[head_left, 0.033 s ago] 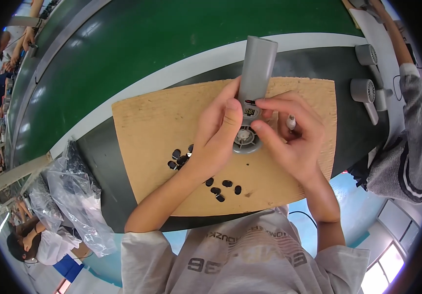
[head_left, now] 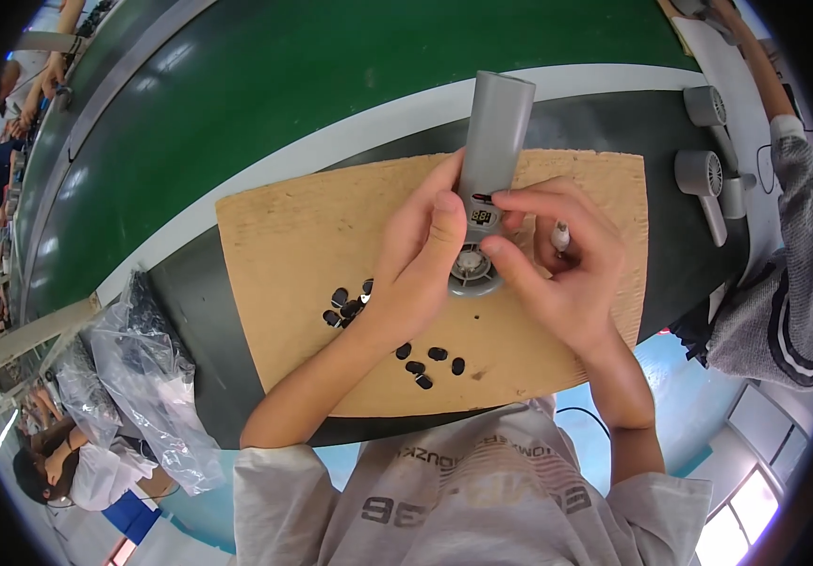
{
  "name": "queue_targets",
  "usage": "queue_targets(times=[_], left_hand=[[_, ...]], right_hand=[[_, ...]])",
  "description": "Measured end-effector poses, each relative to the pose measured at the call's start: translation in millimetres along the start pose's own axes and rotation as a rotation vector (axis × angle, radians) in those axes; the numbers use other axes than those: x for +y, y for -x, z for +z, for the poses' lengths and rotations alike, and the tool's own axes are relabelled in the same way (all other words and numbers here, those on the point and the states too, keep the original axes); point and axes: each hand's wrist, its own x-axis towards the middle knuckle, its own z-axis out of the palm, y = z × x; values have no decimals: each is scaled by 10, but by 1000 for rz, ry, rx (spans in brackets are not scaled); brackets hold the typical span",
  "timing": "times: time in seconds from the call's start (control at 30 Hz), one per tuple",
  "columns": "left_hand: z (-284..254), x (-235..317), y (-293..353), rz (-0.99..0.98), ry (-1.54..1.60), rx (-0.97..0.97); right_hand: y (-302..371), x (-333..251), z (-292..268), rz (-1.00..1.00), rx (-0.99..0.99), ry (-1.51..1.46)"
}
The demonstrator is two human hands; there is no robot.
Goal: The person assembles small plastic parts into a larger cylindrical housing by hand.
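My left hand [head_left: 423,236] is wrapped round a grey handheld fan [head_left: 499,123], its handle pointing away from me and its round grille toward me. A small display panel [head_left: 482,217] is set in the fan's front, beside a dark slot with a reddish spot. My right hand [head_left: 572,255] is curled over the fan's right side, index fingertip at that slot and thumb near the grille. Tucked in its other fingers is a slim pen-like tool [head_left: 561,237] with a pale tip; most of it is hidden. Several small black oval caps [head_left: 415,367] lie below the fan on the cardboard.
The cardboard sheet [head_left: 293,226] covers part of a dark table. More grey fans [head_left: 699,174] lie at the right, near another person's sleeve [head_left: 798,179]. Clear plastic bags [head_left: 157,377] sit at the left. A green surface [head_left: 331,66] runs beyond the table's pale edge.
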Motion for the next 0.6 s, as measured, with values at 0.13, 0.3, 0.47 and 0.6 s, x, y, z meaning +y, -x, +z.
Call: queue_targets(times=[0.13,0.3,0.47,0.6], left_hand=[[-2,-28,35,-31,60,68],[18,88,2,-141,80,83],[5,81,10,-142,199,53],[22,80,12,-152,203,66]], right_hand=[[9,-66,39,31,68,32],[80,-69,-1,178,28,14],[182,-26,39,268,-5,9],[184,-31,34,246,30,-42]])
